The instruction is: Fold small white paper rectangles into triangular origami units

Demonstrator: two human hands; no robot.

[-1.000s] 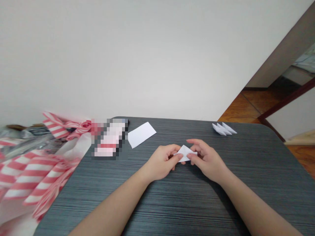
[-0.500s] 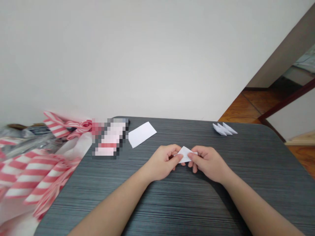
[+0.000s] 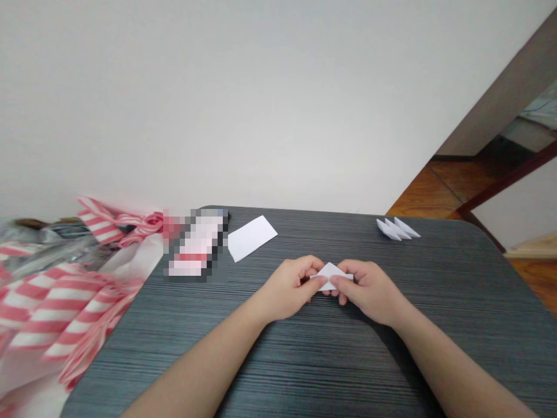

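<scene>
A small piece of folded white paper [image 3: 329, 270], peaked at the top with a flat band along its lower edge, is held just above the dark table. My left hand [image 3: 296, 285] pinches its left side, thumb in front and fingers behind. On the other side my right hand [image 3: 364, 287] grips it in the same way, the two thumb tips close together near the middle. Fingers behind the paper are partly hidden. Farther back on the right lie several folded white paper pieces [image 3: 397, 229], set side by side with pointed tips.
White paper rectangles [image 3: 252, 238], perhaps stacked, lie at the back left of the dark table [image 3: 270, 360]. Beside them is a pixelated, phone-like object [image 3: 198, 244]. Red-and-white striped cloth [image 3: 56, 302] is heaped left of the table. A pale wall [image 3: 278, 104] stands behind.
The folded paper has shifted slightly right and is turned a little more level. My thumbs have moved closer together on its front. Everything else on the table stays put.
</scene>
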